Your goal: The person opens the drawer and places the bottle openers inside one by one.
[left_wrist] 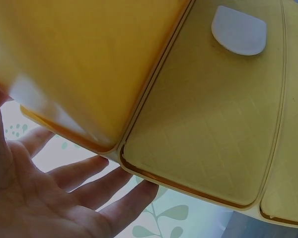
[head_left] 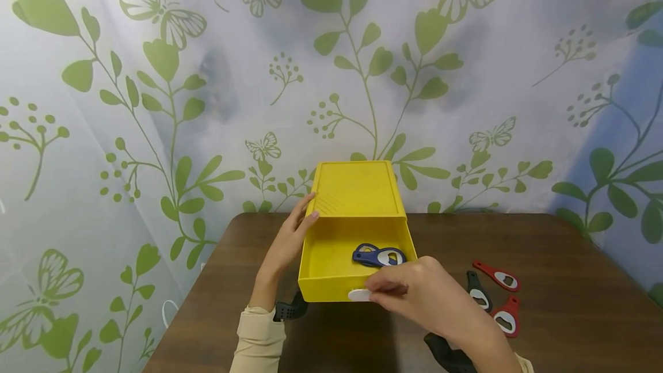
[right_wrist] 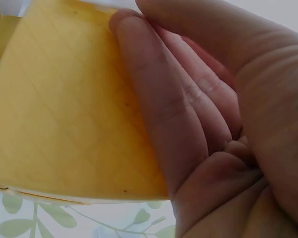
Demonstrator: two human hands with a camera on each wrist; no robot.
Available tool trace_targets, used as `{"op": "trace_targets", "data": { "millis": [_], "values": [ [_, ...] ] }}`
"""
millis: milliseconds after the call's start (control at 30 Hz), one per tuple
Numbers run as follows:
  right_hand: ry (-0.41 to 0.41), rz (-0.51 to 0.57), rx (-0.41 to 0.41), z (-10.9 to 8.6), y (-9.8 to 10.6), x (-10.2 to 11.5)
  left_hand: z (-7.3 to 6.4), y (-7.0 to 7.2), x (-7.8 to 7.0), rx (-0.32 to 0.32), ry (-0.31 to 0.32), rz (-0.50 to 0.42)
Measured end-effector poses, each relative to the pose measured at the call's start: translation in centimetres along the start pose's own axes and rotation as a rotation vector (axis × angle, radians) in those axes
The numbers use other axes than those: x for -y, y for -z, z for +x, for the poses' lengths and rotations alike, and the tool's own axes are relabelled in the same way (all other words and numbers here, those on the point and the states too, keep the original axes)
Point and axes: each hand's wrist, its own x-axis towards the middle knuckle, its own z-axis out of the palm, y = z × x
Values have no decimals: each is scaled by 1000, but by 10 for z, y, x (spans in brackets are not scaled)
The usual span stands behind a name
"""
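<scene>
A: State the position of the yellow drawer (head_left: 326, 290) relative to the grip.
B: It lies directly beyond the right hand (head_left: 427, 297), drawn partway out of the yellow cabinet (head_left: 357, 189). Its line of travel runs from the white knob (head_left: 358, 295) away from the person, in under the cabinet's top.
A: Condition of that grip?
B: The right hand pinches the white knob at its right end, in the head view. Its own wrist view does not show the knob.
A: And the left hand (head_left: 287, 243)?
B: Fingers extended against the cabinet's left side, gripping nothing. It sits farther back, well apart from the knob; the right is the nearer hand.
A: Contents?
B: Blue bottle openers (head_left: 377, 257), overlapping, on the drawer's right side. The upper one's long axis lies crosswise, near the right hand but not touching it.
</scene>
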Motion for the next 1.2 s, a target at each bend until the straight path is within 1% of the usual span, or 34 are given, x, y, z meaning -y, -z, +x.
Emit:
{"op": "trace_targets", "data": {
  "millis": [267,433,500,733,1000,1100,1200],
  "values": [
    [24,-32,-53,3,-4,-3,-1,1,0,5,8,-2],
    [17,-55,-88,7,-7,-6,-1,2,-1,1,18,-13],
    [18,-72,-110,8,-9,-8,-1,2,-1,3,18,-14],
    [65,-133,-201,13,-16,-15,0,2,0,16,11,-26],
    [79,-165,-263,16,-22,-21,0,2,-1,15,13,-24],
    [86,-198,-303,18,-25,-24,-1,2,-1,18,14,-17],
    [76,-236,-336,19,-28,-26,-1,2,0,23,14,-6]
  ]
}}
